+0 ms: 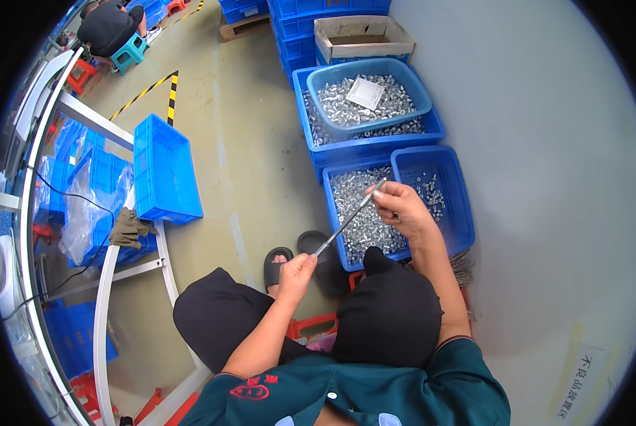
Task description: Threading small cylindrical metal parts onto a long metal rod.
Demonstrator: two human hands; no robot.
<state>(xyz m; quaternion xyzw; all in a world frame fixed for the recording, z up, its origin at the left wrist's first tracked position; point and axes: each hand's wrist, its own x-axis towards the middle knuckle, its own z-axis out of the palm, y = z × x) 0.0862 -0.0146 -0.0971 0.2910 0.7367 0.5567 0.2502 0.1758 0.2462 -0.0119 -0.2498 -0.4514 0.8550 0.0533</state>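
A thin dark metal rod point(344, 227) slants between my two hands, above my knees. My left hand point(297, 278) is closed round its lower end. My right hand point(399, 206) pinches the upper end, where a lighter metal piece shows at the fingertips; whether that piece is separate from the rod I cannot tell. Under my right hand stands a blue bin point(337, 238) full of small silvery metal fittings point(360, 202). A smaller blue basket point(467, 206) sits in its right side, with a few loose fittings inside.
Behind stands another blue bin point(439, 133) with a light-blue basket point(423, 96) of fittings and a white card point(365, 92). A cardboard box point(364, 48) is beyond. Thin rods point(463, 268) lie by the grey wall. At left are a white frame point(105, 305), blue crate point(172, 174) and gloves point(130, 228).
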